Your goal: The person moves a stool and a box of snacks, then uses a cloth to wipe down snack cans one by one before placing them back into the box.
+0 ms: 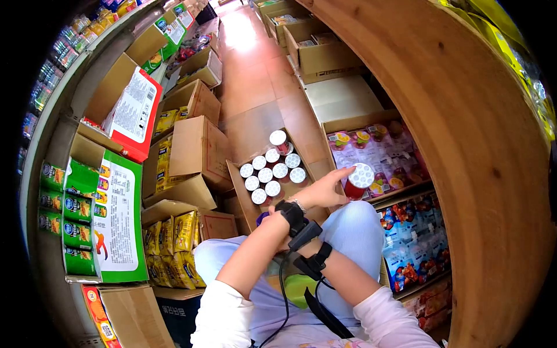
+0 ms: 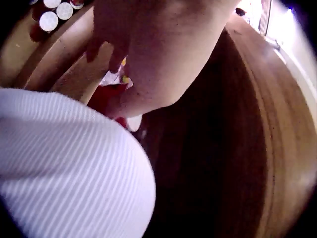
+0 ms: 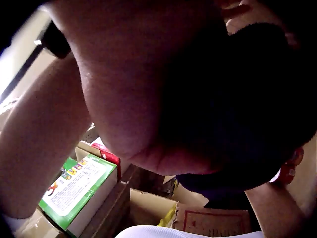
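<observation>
My left hand (image 1: 322, 191) reaches across to the right and grips a red jar (image 1: 354, 190) with a white patterned lid, just above my bent knee. In the left wrist view, the jar's red side (image 2: 106, 96) shows partly behind that hand. My right arm passes beneath the left one. In the right wrist view my right hand (image 3: 124, 99) holds a dark fuzzy cloth (image 3: 247, 119), much of it in shadow. Only a purple bit of this cloth (image 1: 263, 218) shows in the head view. Several similar white-lidded jars (image 1: 266, 175) stand in an open carton (image 1: 241, 200) ahead of me.
To the right, cartons hold purple-packed pouches (image 1: 374, 148) and blue pouches (image 1: 415, 249), beside a curved wooden shelf edge (image 1: 464, 116). On the left stand cartons of yellow packets (image 1: 174, 232) and a green display box (image 1: 122, 214). A tiled floor aisle (image 1: 246, 75) runs ahead.
</observation>
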Motion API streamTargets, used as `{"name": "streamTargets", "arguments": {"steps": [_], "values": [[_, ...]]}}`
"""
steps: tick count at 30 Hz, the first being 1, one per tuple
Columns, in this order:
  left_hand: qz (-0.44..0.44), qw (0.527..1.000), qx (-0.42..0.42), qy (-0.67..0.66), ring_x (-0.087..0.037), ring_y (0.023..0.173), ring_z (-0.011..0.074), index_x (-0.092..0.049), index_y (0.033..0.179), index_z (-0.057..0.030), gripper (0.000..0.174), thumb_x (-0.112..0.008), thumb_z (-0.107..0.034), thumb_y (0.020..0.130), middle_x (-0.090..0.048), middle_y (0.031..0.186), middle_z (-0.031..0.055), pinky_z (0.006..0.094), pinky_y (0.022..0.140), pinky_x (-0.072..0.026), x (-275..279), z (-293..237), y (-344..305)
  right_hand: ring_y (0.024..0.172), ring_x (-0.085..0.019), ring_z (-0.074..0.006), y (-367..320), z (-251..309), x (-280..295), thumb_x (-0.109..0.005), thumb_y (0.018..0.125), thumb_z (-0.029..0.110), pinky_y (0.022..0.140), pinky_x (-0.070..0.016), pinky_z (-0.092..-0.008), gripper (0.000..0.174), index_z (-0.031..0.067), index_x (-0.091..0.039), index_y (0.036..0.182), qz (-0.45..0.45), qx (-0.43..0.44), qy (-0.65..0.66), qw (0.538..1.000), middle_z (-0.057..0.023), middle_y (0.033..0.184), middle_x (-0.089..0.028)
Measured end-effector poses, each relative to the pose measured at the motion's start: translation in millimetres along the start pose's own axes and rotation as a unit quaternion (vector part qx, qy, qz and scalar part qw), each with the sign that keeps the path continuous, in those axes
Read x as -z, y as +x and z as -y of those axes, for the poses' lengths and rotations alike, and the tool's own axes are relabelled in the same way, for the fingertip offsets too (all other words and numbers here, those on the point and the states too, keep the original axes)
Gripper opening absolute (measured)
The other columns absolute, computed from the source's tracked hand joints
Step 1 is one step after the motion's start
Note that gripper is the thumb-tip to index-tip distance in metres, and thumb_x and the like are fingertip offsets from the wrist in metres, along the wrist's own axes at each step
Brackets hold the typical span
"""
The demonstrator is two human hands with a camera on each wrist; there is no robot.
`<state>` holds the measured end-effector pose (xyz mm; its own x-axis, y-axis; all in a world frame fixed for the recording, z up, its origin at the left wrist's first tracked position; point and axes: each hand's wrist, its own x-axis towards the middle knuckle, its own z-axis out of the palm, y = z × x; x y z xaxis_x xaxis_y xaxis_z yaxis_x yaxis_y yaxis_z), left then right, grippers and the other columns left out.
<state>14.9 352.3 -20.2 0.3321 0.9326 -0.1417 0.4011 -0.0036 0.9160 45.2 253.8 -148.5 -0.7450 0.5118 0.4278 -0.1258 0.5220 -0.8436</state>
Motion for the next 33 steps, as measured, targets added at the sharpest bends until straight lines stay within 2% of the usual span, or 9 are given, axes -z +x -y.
{"name": "streamTargets", "arguments": {"steps": [4,7,8,13,16,17,20,27,33], "values": [[-0.023,0.970,0.095,-0.221,-0.053,0.115,0.0195,-0.045,0.135,-0.0071,0.054,-0.066,-0.015,0.085,-0.052,0.131,0.0103,0.0335,0.097,-0.0429,32,0,-14,0.107,-0.057,-0.0239,19,45,32,-0.059,0.074,0.039,0.092,-0.0414,-0.0401,0.042,0.0212,-0.060,0.112,0.102,-0.113,-0.158,0.975,-0.0018,0.106,-0.066],[-0.145,0.934,0.141,-0.296,-0.058,0.107,0.0178,-0.049,0.129,-0.0083,0.043,-0.062,-0.019,0.088,-0.058,0.121,0.0077,0.0299,0.087,-0.0463,63,14,-33,0.087,-0.063,-0.0320,49,89,55,-0.063,0.066,0.021,0.078,-0.0491,-0.0428,0.028,0.0121,-0.064,0.093,0.141,-0.174,-0.203,0.953,-0.0110,0.095,-0.065],[-0.191,0.910,0.150,-0.336,-0.058,0.106,0.0173,-0.052,0.125,-0.0088,0.040,-0.062,-0.022,0.088,-0.061,0.115,0.0066,0.0278,0.083,-0.0472,72,31,-39,0.087,-0.062,-0.0337,51,96,60,-0.063,0.064,0.016,0.079,-0.0493,-0.0434,0.024,0.0102,-0.067,0.087,0.205,-0.245,-0.215,0.923,-0.0137,0.095,-0.064],[-0.374,0.817,0.276,-0.341,-0.064,0.085,0.0161,-0.054,0.119,-0.0056,0.032,-0.056,-0.020,0.091,-0.063,0.104,0.0054,0.0255,0.067,-0.0504,94,156,-86,0.089,-0.060,-0.0346,50,114,73,-0.060,0.061,0.008,0.078,-0.0497,-0.0429,0.029,0.0085,-0.071,0.089,0.237,-0.177,-0.188,0.936,-0.0151,0.093,-0.059],[-0.372,0.816,0.387,-0.213,-0.062,0.079,0.0145,-0.059,0.113,-0.0059,0.030,-0.059,-0.020,0.087,-0.064,0.097,0.0040,0.0275,0.062,-0.0503,73,260,-126,0.090,-0.059,-0.0330,52,119,78,-0.060,0.060,0.007,0.079,-0.0490,-0.0425,0.031,0.0089,-0.071,0.089,0.251,-0.185,-0.177,0.933,-0.0131,0.092,-0.056],[-0.341,0.838,0.410,-0.115,-0.062,0.075,0.0178,-0.058,0.115,-0.0034,0.033,-0.060,-0.019,0.086,-0.064,0.095,0.0062,0.0295,0.064,-0.0517,65,301,-139,0.089,-0.058,-0.0316,51,118,80,-0.062,0.059,0.008,0.079,-0.0484,-0.0416,0.031,0.0086,-0.070,0.089,0.245,-0.184,-0.171,0.936,-0.0122,0.092,-0.056],[-0.277,0.827,0.467,0.147,-0.052,0.112,0.0353,-0.050,0.123,0.0020,0.057,-0.065,-0.022,0.075,-0.050,0.125,0.0259,0.0409,0.096,-0.0420,38,303,-151,0.090,-0.057,-0.0306,53,119,85,-0.064,0.058,0.009,0.078,-0.0477,-0.0405,0.031,0.0078,-0.070,0.089,0.231,-0.182,-0.165,0.941,-0.0115,0.092,-0.055],[-0.355,0.780,0.504,0.103,-0.018,0.137,0.0401,-0.016,0.143,-0.0008,0.098,-0.073,-0.016,0.066,-0.015,0.149,0.0242,0.0449,0.112,-0.0237,16,312,-108,0.088,-0.056,-0.0278,59,117,101,-0.066,0.060,0.011,0.074,-0.0465,-0.0386,0.033,0.0085,-0.068,0.093,0.241,-0.208,-0.146,0.937,-0.0093,0.092,-0.055],[-0.306,0.811,0.458,0.195,-0.018,0.138,0.0377,-0.019,0.142,-0.0012,0.095,-0.072,-0.010,0.064,-0.018,0.150,0.0187,0.0420,0.112,-0.0245,22,352,-116,0.088,-0.055,-0.0267,61,113,99,-0.065,0.060,0.010,0.073,-0.0446,-0.0365,0.033,0.0087,-0.066,0.093,0.235,-0.214,-0.123,0.940,-0.0088,0.091,-0.052]]}}
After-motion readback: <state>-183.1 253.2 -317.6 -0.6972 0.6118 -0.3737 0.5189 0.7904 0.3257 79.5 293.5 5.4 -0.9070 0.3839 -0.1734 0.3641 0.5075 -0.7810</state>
